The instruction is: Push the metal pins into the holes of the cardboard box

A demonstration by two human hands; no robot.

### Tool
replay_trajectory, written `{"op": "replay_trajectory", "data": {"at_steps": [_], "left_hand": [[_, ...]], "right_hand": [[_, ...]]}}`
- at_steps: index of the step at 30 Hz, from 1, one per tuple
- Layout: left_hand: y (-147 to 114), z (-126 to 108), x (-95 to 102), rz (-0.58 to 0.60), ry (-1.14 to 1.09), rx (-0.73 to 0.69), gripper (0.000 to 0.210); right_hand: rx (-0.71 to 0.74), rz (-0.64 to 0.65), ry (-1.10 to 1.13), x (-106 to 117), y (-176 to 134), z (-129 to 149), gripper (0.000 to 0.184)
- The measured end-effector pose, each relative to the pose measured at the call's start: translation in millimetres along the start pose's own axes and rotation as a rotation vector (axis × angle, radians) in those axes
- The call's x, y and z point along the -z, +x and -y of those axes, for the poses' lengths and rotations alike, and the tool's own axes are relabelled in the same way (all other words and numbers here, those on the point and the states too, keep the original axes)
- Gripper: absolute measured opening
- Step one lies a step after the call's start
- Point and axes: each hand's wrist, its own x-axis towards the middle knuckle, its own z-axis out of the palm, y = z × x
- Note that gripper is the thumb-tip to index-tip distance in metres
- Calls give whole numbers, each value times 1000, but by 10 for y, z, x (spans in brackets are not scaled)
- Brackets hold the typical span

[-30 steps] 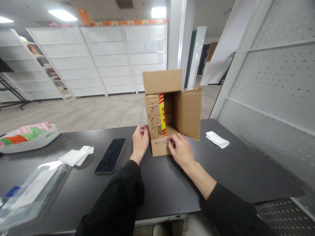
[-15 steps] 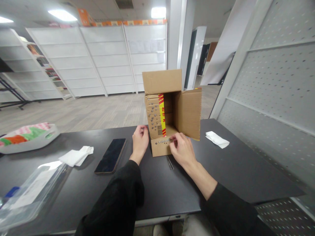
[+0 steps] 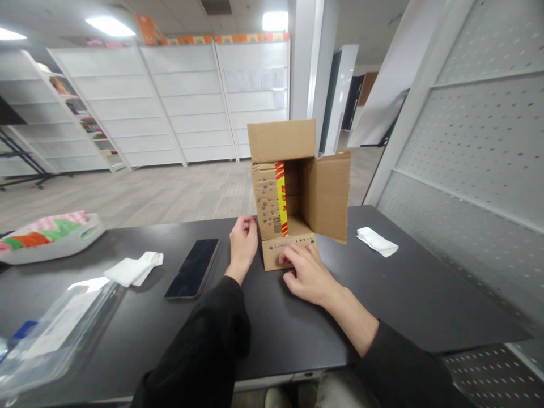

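A cardboard box (image 3: 332,195) stands open toward me, its flaps spread. Grey stud-like heads dot its left flap (image 3: 266,195), which carries red-and-yellow tape. Along the lower flap (image 3: 272,260) runs a row of studs and dark holes, partly covered by my right hand (image 3: 308,273). That hand is bent over the flap's front edge, thumb apart from the curled fingers, with nothing visible between them. Beside the box's lower left edge, my left hand (image 3: 243,242) is closed, fingertips pinched together; whatever they hold, if anything, is too small to make out.
To the left lie a black phone (image 3: 192,268), folded white tissues (image 3: 134,268) and a clear plastic case (image 3: 63,334). A white basket (image 3: 91,232) with colourful cloth stands farther left. Another tissue (image 3: 377,242) lies right of the box, near a perforated panel (image 3: 480,170).
My right hand has moved left and slightly down across the lower flap, uncovering holes at its right end. The two thin metal rods below the flap are now hidden. My left hand stays put.
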Motion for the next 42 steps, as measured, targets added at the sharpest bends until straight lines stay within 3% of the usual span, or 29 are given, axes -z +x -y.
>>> {"op": "replay_trajectory", "data": {"at_steps": [34,42], "left_hand": [[10,22,-13,-5,3,-1,18],[12,28,-11,-5,20,-2,19]], "right_hand": [[97,227,-26,40,-16,92,16],[97,182,-38,46,-13,106,16]]}}
